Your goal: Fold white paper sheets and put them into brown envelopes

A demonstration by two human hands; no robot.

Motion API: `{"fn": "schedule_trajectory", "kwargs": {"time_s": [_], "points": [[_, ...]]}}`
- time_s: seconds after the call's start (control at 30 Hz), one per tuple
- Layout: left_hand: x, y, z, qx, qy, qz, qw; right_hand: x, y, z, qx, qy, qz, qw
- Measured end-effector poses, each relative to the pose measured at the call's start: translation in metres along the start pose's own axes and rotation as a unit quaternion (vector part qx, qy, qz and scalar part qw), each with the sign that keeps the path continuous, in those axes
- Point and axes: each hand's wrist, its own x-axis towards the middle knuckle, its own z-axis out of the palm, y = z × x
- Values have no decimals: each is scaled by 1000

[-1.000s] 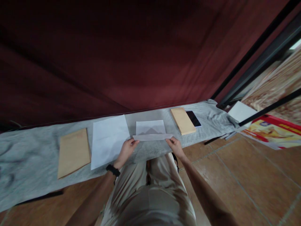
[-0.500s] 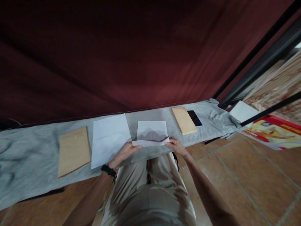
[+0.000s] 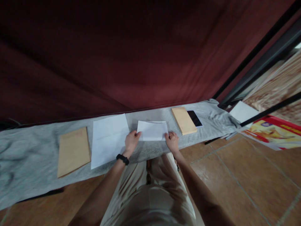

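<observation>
A white sheet of paper (image 3: 152, 130) lies folded over on the grey cloth in front of me, its near edge a straight fold and its far edges not quite lined up. My left hand (image 3: 131, 142) pinches its near left corner, thumb on top. At the near right corner, my right hand (image 3: 172, 142) holds the same sheet with the thumb on top and the fingers curled. Just left of my left hand is a stack of larger white paper (image 3: 109, 139), lying flat with a faint crease across it.
Brown envelopes (image 3: 73, 151) lie at the left, and a stack of narrower tan envelopes (image 3: 184, 121) at the right. A dark phone (image 3: 194, 118) rests beside that stack. The grey cloth (image 3: 30, 160) covers a narrow bench against a dark red curtain (image 3: 141, 69). A printed carton (image 3: 275, 131) stands right.
The sheet's near flap, raised and curled before, now lies folded flat over the rest. Both hands have moved forward and down onto its near corners.
</observation>
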Motion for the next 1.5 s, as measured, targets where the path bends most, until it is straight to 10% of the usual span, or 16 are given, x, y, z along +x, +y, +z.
{"fn": "schedule_trajectory", "kwargs": {"time_s": [0.77,1.5], "points": [[3,26,5,195,12,10,981,10,-22,0,-215,-31,17,976],[4,22,16,212,57,38,975,7,-12,11,-162,-73,-111,978]]}}
